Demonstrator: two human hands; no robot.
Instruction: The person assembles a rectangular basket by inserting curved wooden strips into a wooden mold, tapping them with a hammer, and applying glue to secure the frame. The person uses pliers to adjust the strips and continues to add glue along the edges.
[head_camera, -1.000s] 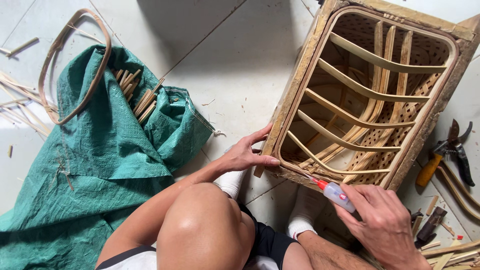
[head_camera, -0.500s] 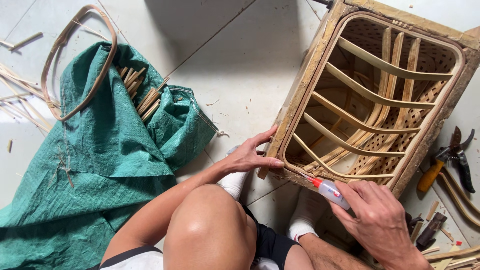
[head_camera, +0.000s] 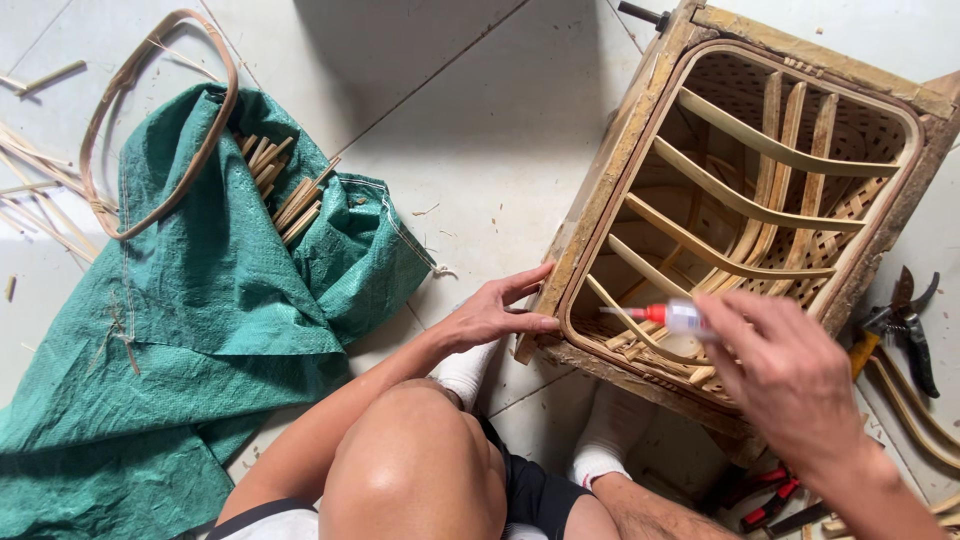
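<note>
**Glue at the frame's near corner**

Head view: the right hand (head_camera: 790, 375) is clamped on a glue bottle (head_camera: 672, 316), its red tip pointing left, over the near rim of the frame (head_camera: 610, 170). The left hand (head_camera: 490, 315) presses with spread fingers on the frame's near left corner. The frame stands on a pale tiled floor (head_camera: 470, 130). At the left lies a green sack (head_camera: 190, 330) with sticks (head_camera: 285, 185); pruners (head_camera: 905, 320) lie at the right.
</note>
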